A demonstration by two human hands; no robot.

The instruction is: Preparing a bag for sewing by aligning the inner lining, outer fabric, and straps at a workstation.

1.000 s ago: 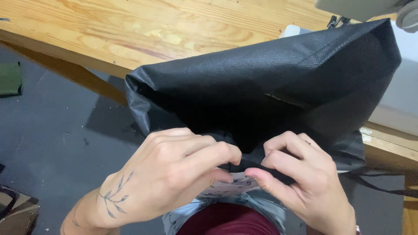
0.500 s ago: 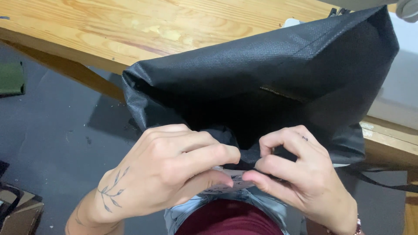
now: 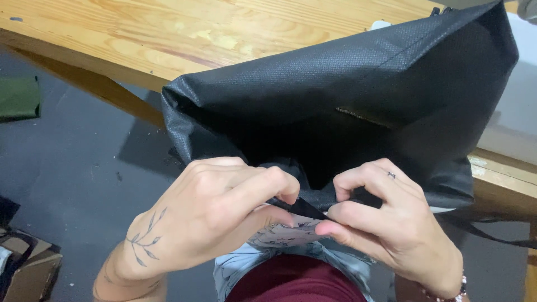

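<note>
Left hand [image 3: 207, 218]: fingers curled, pinching the near edge of a black woven bag [image 3: 358, 95].
Right hand [image 3: 391, 223]: pinching the same edge.
Setting: wooden workbench [image 3: 168, 39].

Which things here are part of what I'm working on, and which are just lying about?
In hand: black fabric bag, pinched at its near edge by left hand and right hand.
Lying about: wooden table, green cloth, cardboard box.
</note>
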